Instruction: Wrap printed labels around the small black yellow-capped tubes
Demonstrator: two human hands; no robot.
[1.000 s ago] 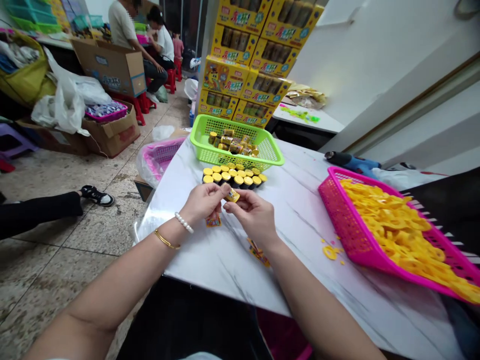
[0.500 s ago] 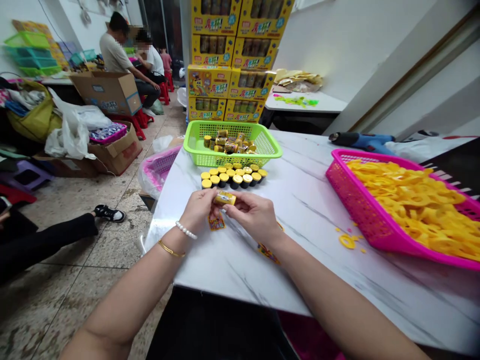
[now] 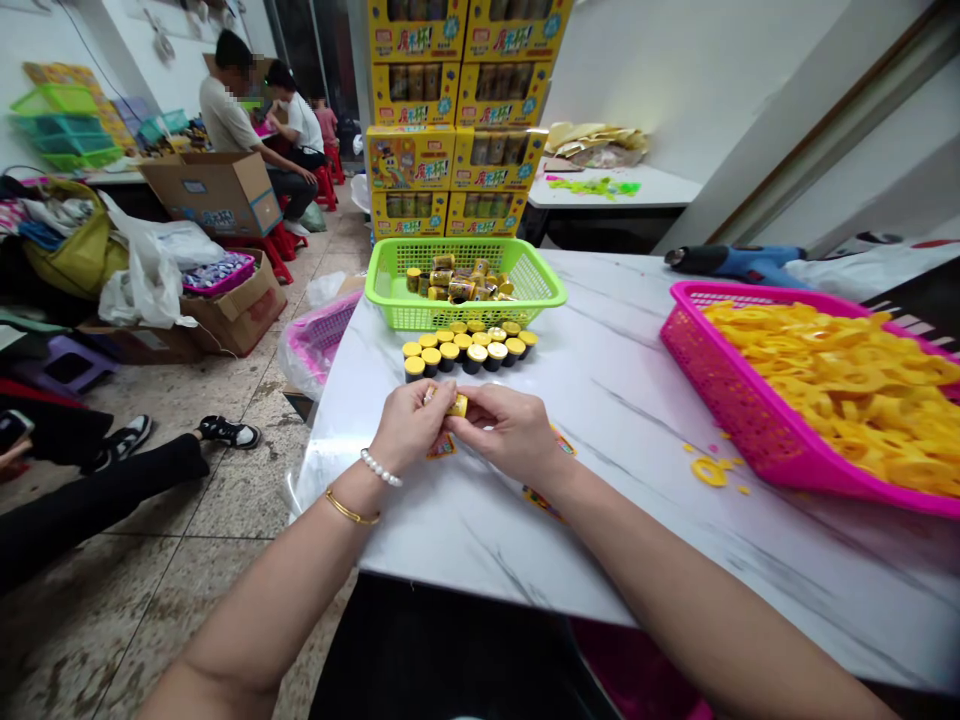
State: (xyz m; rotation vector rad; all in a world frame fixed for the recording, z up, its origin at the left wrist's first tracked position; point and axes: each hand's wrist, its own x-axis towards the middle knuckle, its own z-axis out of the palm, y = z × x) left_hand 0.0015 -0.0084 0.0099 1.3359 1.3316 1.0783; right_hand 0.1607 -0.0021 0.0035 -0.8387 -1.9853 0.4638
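Observation:
My left hand [image 3: 409, 425] and my right hand [image 3: 506, 432] meet over the white marble table [image 3: 622, 400], and both pinch one small yellow-labelled tube [image 3: 454, 404] held sideways between them. Just beyond my fingers stand two rows of small black cups with yellow lids [image 3: 466, 351]. Behind those sits a green basket [image 3: 465, 285] holding several more labelled tubes. Small printed stickers [image 3: 441, 447] lie on the table under and beside my hands.
A pink basket [image 3: 757, 420] full of yellow plastic rings sits at the right, with loose rings [image 3: 708, 470] beside it. A blue glue gun [image 3: 731, 262] lies behind. Stacked yellow cartons [image 3: 457, 120] rise at the back. Another person's leg [image 3: 112, 480] stretches across the floor; people sit far left.
My hands have closed tighter round the tube, which turned from tilted to level and is now more hidden by my fingers. The view swung slightly, and a second shoe appeared on the floor.

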